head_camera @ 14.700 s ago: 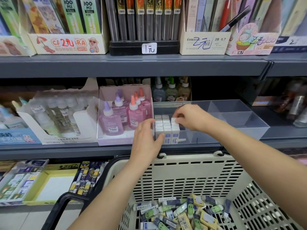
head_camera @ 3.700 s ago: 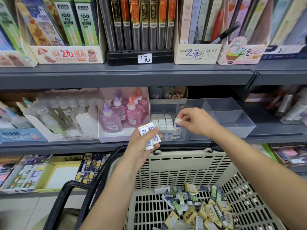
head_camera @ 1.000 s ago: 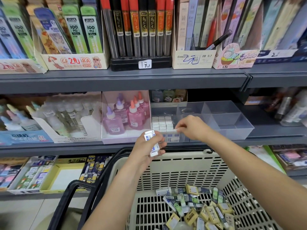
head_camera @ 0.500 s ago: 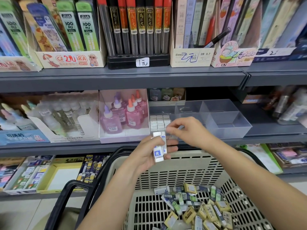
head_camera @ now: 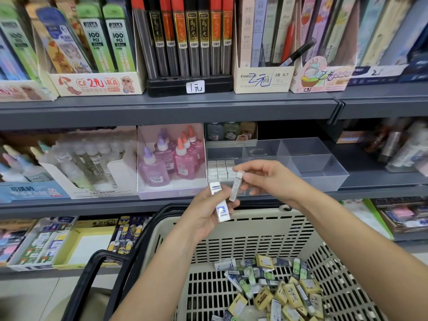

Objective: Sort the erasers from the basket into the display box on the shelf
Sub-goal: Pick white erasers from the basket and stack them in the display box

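Mid-frame, my left hand [head_camera: 206, 216] curls around a white eraser [head_camera: 220, 205] with a blue label, holding it upright above the far wall of the basket [head_camera: 254, 230]. Just right of it, my right hand [head_camera: 268, 181] pinches a second eraser [head_camera: 235, 187] by its top end. Behind them, the clear display box [head_camera: 319, 172] sits on the shelf [head_camera: 92, 206], with stacked erasers [head_camera: 220, 169] in its left front compartment. Loose erasers [head_camera: 278, 295] lie heaped in the basket at lower right.

Two white erasers [head_camera: 220, 206] are held upright before the display box [head_camera: 324, 179]; packed erasers [head_camera: 221, 170] stand rowed inside; loose erasers [head_camera: 284, 295] lie heaped in the basket [head_camera: 254, 228].
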A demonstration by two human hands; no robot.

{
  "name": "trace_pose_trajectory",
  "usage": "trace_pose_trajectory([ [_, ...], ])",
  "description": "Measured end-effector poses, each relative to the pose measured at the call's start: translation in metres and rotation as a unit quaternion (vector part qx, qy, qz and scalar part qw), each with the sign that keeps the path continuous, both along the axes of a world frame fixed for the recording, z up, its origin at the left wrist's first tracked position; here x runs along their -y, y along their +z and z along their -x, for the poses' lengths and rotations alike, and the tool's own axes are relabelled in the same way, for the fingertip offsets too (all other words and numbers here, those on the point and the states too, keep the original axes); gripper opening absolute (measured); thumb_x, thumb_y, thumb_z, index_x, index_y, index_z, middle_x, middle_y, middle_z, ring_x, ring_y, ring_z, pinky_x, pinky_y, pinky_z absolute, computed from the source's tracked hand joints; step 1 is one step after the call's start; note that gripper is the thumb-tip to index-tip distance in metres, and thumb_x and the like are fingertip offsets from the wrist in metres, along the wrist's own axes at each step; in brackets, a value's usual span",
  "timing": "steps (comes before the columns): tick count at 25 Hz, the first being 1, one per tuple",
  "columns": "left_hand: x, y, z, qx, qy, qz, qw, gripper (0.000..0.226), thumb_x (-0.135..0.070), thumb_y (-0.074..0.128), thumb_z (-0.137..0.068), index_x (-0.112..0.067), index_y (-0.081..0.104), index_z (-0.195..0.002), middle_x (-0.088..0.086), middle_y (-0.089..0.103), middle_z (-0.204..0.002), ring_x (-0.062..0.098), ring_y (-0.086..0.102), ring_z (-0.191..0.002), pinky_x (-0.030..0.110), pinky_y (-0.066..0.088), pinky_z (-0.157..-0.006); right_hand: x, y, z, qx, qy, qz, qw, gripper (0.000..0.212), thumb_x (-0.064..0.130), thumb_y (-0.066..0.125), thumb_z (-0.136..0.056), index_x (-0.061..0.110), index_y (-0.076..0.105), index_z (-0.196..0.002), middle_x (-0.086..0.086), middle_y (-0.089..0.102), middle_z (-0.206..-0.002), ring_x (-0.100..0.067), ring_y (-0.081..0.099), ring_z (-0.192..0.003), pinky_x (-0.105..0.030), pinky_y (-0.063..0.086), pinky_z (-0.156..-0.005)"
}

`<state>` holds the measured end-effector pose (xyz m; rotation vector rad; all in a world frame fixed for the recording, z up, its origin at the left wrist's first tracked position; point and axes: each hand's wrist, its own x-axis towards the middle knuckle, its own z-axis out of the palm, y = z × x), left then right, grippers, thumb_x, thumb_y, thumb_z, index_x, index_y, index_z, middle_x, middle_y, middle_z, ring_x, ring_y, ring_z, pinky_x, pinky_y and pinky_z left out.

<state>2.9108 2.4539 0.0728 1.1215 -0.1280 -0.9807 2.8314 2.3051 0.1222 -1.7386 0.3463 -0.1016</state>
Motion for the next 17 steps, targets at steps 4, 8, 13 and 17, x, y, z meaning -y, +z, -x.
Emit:
trace_pose_trajectory([
  [4,0.001,-0.002,-0.001,0.075,0.030,0.005,0.997,0.019,0.002,0.062,-0.082,-0.016,0.055,-0.080,0.000,0.070,-0.071,0.010,0.064,-0.062,0.018,0.048,-0.051,-0.001,-0.005,0.000,-0.014,-0.019,-0.003,1.000,0.020,0.022,0.058,-0.091,0.010,0.069,-0.101,-0.002,0.074,-0.086,-0.010,0.070,-0.077,-0.016,0.051,-0.057],
  [8,0.005,-0.003,-0.001,0.143,0.039,-0.035,0.988,0.023,0.003,0.065,-0.081,-0.017,0.054,-0.081,-0.002,0.065,-0.073,0.007,0.060,-0.059,0.020,0.047,-0.055,0.005,0.005,-0.007,-0.015,-0.022,0.116,0.993,0.010,0.019,0.062,-0.088,0.015,0.069,-0.092,0.004,0.072,-0.068,-0.003,0.066,-0.060,-0.014,0.046,-0.046],
  [13,0.008,-0.003,-0.007,0.155,0.061,-0.048,0.985,0.017,-0.001,0.066,-0.082,-0.016,0.057,-0.084,0.005,0.070,-0.084,0.012,0.067,-0.070,0.020,0.052,-0.059,0.023,0.018,-0.023,-0.035,-0.041,0.284,0.957,0.011,0.017,0.062,-0.087,0.019,0.065,-0.077,0.007,0.067,-0.066,-0.002,0.064,-0.060,-0.021,0.049,-0.058],
  [17,-0.006,-0.006,-0.018,0.113,0.108,-0.043,0.987,0.007,-0.017,0.065,-0.087,-0.015,0.058,-0.088,0.001,0.065,-0.066,0.010,0.064,-0.059,0.025,0.052,-0.049,0.040,0.011,-0.032,-0.006,-0.125,0.431,0.894,0.007,0.028,0.059,-0.089,0.023,0.063,-0.088,0.007,0.063,-0.077,-0.014,0.060,-0.077,-0.027,0.049,-0.072],
])
